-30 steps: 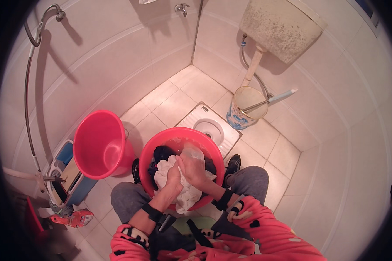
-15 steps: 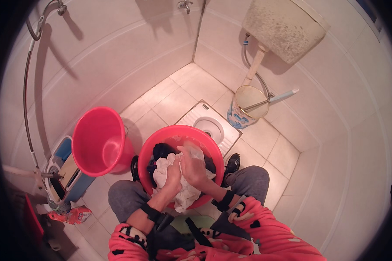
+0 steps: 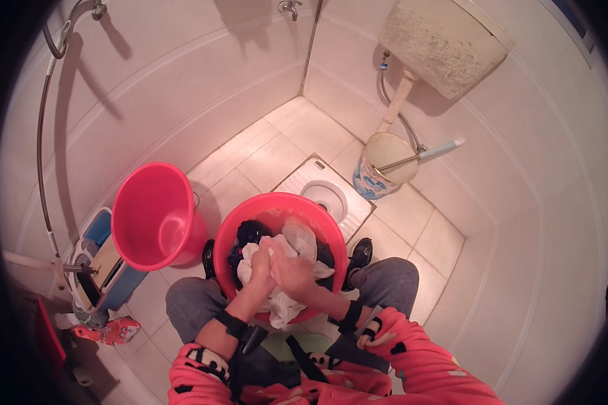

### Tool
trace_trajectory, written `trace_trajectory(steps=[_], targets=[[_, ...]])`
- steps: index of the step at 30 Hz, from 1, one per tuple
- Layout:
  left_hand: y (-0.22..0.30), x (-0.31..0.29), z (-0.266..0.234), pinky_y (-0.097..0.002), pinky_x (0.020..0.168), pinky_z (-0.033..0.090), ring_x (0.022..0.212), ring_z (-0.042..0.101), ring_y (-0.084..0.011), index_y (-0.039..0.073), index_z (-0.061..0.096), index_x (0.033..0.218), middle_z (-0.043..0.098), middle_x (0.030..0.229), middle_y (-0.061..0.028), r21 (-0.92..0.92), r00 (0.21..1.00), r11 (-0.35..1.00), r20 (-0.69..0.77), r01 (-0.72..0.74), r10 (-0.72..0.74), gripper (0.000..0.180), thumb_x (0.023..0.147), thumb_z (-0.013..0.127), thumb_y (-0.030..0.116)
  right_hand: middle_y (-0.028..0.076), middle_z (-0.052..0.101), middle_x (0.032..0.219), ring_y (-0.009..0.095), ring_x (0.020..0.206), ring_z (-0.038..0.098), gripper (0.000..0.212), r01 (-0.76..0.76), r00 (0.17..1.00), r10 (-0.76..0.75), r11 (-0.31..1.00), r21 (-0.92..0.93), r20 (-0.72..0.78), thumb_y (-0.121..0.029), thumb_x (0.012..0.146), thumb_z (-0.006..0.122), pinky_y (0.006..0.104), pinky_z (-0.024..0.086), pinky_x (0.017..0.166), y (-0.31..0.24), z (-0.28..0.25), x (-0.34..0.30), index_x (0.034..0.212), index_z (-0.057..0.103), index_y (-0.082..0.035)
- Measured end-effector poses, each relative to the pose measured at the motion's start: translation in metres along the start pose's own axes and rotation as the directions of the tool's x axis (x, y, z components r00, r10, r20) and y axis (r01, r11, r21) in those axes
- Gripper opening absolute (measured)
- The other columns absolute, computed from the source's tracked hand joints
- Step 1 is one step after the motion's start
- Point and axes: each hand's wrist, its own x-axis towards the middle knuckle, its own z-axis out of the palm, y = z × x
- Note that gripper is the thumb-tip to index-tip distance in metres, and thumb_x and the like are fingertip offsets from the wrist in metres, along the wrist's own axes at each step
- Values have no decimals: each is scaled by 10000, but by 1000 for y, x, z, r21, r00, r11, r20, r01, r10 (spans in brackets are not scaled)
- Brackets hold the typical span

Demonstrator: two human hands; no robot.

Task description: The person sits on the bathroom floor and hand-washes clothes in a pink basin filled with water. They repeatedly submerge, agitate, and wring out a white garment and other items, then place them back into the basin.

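Observation:
In front of me stands a round red basin (image 3: 285,200) between my feet, full of wet laundry. My left hand (image 3: 259,268) and my right hand (image 3: 292,274) are pressed together over it, both closed on a bunched white cloth (image 3: 285,309). Part of that cloth hangs down over the basin's near side. Beside my right hand lies more pale, wet fabric (image 3: 300,237). Dark clothing (image 3: 252,232) sits along the left of the basin. My fingertips are partly hidden by the hands and the cloth.
A red bucket (image 3: 148,216) stands at the left, by a blue and grey mop bucket (image 3: 125,287). Beyond the basin is a squat toilet (image 3: 327,196). A patterned bin (image 3: 375,179) holding a brush with a pale handle (image 3: 440,148) stands below the cistern (image 3: 442,44).
My right hand has moved down and left, from an opened pose to a grip against my left hand. The white cloth is now bunched between them. The basin has stayed put.

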Motion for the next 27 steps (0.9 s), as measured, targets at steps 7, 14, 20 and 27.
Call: trace_trajectory(steps=[7,14,20,27], targets=[[-9,1,-2,-287,788,517,903,625,-157,102,563,1210,642,1030,-4,-25,983,990,123,142,-138,383,976,471,391,195,621,724,409,615,610,430,-264,964,266,962,-75,13,-145,887,518,501,478,590,8,-4,12,1307,442,-87],[8,-7,6,-296,820,491,943,604,-165,63,552,1225,628,1063,-39,-129,999,991,15,34,-32,423,968,472,390,166,628,668,355,552,612,476,-107,981,110,994,-27,162,-189,915,485,478,470,532,5,2,4,1373,379,-113],[-4,-6,4,-308,828,497,957,620,-188,88,584,1188,643,991,-41,111,986,980,6,163,-165,393,973,469,396,165,616,655,281,504,605,459,-136,983,106,970,-202,-153,-170,900,525,419,455,465,17,4,9,1339,430,-76],[7,-12,4,-315,794,515,889,636,-185,99,607,1133,652,954,-24,-180,994,983,97,-29,47,347,974,479,379,140,582,577,278,500,603,511,-8,985,4,1000,25,174,-164,870,548,422,459,479,3,-3,-1,1359,422,-85]])
